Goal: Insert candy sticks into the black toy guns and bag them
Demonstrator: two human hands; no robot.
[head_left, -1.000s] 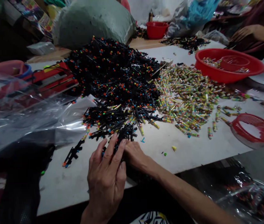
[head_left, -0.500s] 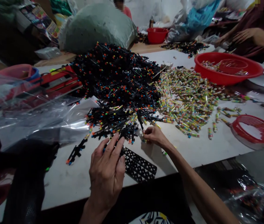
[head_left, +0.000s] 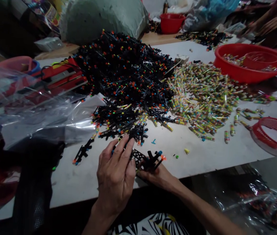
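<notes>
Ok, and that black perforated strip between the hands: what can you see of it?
The black perforated plastic strip is a flat lattice of small openings with a matte look. It is tilted and seems lifted off the white table. The left hand covers its near end, hiding part of it, while the right hand lies under its far end. Small black pieces with blue and orange tips rise from that end. Its full length cannot be seen.

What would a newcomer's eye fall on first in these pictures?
The first thing is the large heap of black plastic pieces with bright coloured tips, in the middle of the white table. To its right spreads a mass of small striped tubes, with a red basin beyond. At the front, the left hand and right hand meet at a black lattice strip.
</notes>
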